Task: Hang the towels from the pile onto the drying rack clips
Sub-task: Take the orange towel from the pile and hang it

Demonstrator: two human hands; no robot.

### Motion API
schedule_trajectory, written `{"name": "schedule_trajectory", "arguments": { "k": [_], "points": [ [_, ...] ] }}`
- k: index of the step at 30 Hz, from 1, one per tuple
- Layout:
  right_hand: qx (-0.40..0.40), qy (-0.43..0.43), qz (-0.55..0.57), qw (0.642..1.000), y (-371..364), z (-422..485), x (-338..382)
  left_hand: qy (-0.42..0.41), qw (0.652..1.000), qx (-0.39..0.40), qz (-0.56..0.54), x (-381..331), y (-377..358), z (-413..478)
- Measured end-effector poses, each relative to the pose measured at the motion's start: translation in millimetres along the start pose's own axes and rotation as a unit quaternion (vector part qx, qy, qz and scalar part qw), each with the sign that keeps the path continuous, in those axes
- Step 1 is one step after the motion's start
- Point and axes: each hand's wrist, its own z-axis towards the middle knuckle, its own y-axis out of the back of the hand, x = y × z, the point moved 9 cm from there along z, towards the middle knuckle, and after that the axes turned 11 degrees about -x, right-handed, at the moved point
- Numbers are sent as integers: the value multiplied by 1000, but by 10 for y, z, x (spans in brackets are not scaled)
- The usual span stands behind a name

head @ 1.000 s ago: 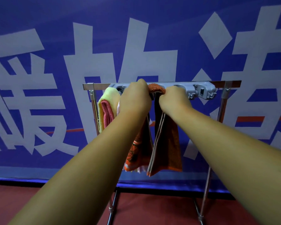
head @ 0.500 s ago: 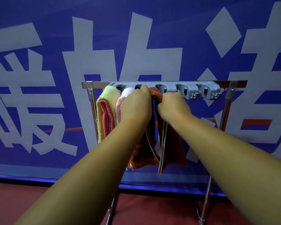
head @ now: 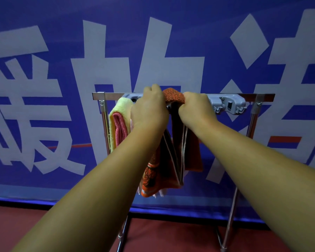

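At centre frame, the left hand (head: pixel 149 110) and right hand (head: pixel 196 110) both curl their fingers round the bunched top of an orange towel (head: pixel 173 95), held against the grey clip strip (head: pixel 235 100) on the drying rack (head: pixel 109 96); its length hangs down between the forearms. Left of them a yellow towel (head: pixel 120 107) with pink showing inside its fold hangs from the strip, before a blue banner (head: pixel 44 128)

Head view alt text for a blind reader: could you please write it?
Left hand and right hand grip the top of an orange towel at the clip strip of a drying rack. A yellow and pink towel hangs further left, before a blue banner.
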Motion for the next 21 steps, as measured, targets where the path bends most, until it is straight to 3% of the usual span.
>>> {"name": "schedule_trajectory", "arguments": {
  "k": [4, 8, 13, 21],
  "points": [
    [-7, -4, -35, 999, 23, 33, 45, 1, 1000, -18, 19, 21, 36, 37],
    [33, -71, -89, 993, -112, -47, -168, -40, 995, 37, 78, -94, -195, -116],
    [73, -71, -92, 990, -284, -223, -321, -40, 994, 64, 79, -73, -403, -307],
    [69, -90, -26, 993, -471, -478, -475, 62, 990, 49, -117, 174, -523, -682]
  ]
}}
